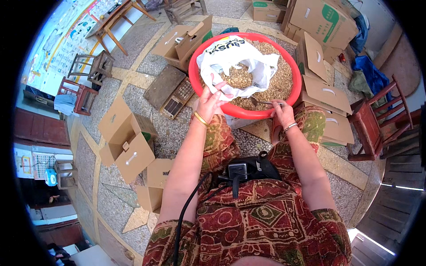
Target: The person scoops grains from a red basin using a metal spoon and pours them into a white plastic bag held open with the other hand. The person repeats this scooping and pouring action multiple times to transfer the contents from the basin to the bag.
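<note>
A large red plastic basin (pixel 297 78) stands before me, full of brown, grain-like pieces (pixel 284 71). On them lies a white plastic bag (pixel 259 55) bearing print, its mouth spread wide around more of the pieces. My left hand (pixel 210 101) is at the bag's near left edge, thumb and fingers pinching the plastic. At the basin's near right rim, my right hand (pixel 283 112) holds the handle of a metal spoon (pixel 263 102); the spoon's head rests at the pieces beside the bag. Part of a white sack shows beneath the basin.
A platform scale with a keypad (pixel 171 91) sits left of the basin. Open cardboard boxes (pixel 134 136) stand at the left, more cartons (pixel 324 94) at the right. A red wooden chair (pixel 366 129) is at the far right; wooden chairs (pixel 85 96) and a table stand at the left.
</note>
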A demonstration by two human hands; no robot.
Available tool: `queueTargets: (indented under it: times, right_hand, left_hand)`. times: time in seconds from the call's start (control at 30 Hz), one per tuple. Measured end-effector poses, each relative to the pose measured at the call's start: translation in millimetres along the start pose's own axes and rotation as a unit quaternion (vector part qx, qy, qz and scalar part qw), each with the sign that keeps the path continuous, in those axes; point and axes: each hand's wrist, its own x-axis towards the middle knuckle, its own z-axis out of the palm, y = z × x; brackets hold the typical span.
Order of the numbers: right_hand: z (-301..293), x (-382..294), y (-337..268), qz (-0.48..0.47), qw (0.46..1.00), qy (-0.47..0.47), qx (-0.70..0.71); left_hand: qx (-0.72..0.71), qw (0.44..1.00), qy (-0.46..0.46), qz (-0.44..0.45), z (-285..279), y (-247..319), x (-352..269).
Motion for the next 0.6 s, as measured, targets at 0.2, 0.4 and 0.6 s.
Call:
queueTargets:
  times: [0.2, 0.4, 0.6]
  right_hand:
    - [-21, 1, -9, 0.092, 0.977, 0.136, 0.134]
    - [-38, -9, -32, 0.087, 0.958, 0.217, 0.167]
    - [-24, 1, -49, 0.007, 0.961, 0.22, 0.168]
  left_hand:
    - [0.023, 0.999, 0.037, -0.012, -6, -4, -6]
    - [0.006, 0.999, 0.046, -0.006, -15, -3, -15]
    - [-0.007, 0.999, 0.04, -0.006, -20, -6, -15]
